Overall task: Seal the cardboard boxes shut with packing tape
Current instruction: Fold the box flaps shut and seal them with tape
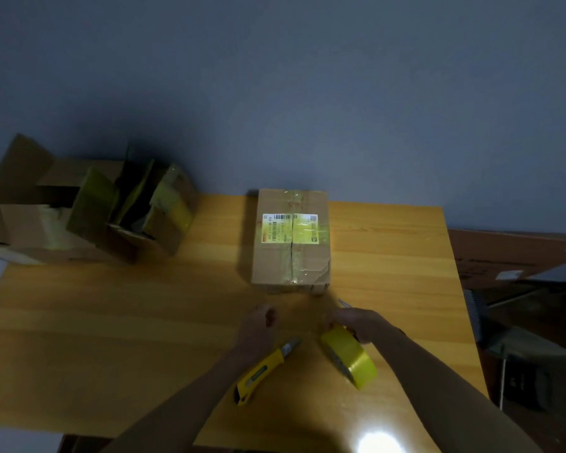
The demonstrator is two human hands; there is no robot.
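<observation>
**Hands meet below the taped box**

The cardboard box [291, 243] sits at centre frame on the desk [111, 322], with glossy tape along its top seam and over its label. Just below it, the right hand [361, 325] curls its fingers round the upper edge of the yellow tape roll [350, 362]. The left hand [258, 326] is near it, fingers curled; whether they pinch anything cannot be told. A yellow utility knife [262, 371] lies by the left wrist. Open boxes [79, 210] stand at the left of the frame.
</observation>
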